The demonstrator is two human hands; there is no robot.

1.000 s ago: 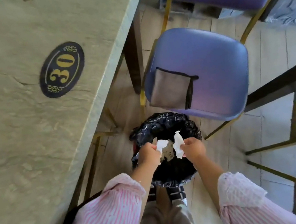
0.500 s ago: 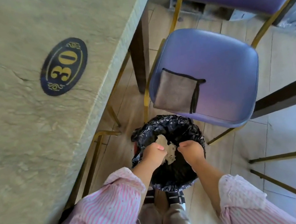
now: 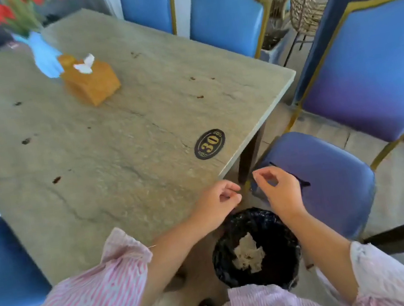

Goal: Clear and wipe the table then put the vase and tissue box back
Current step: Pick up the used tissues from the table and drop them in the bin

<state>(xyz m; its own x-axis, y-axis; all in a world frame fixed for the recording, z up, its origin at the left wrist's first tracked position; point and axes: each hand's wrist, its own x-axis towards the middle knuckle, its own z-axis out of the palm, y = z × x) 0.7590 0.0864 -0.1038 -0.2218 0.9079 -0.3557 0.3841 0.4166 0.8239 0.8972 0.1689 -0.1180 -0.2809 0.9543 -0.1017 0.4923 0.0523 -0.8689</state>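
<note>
Both your hands (left hand (image 3: 218,200), right hand (image 3: 277,190)) hover loosely curled, empty, over bin (image 3: 225,262); next prob. move vase (image 3: 46,58) & tissue box (image 3: 93,83), upper left.

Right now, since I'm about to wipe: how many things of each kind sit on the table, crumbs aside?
Vase: 1
Tissue box: 1
Number plaque: 1
Total: 3

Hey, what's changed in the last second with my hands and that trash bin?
The left hand and right hand let go of their white tissue scraps into the bin, then rose; both now hover empty above it, beside the table corner. Bin, crumpled paper inside and the number plaque stayed put.
</note>
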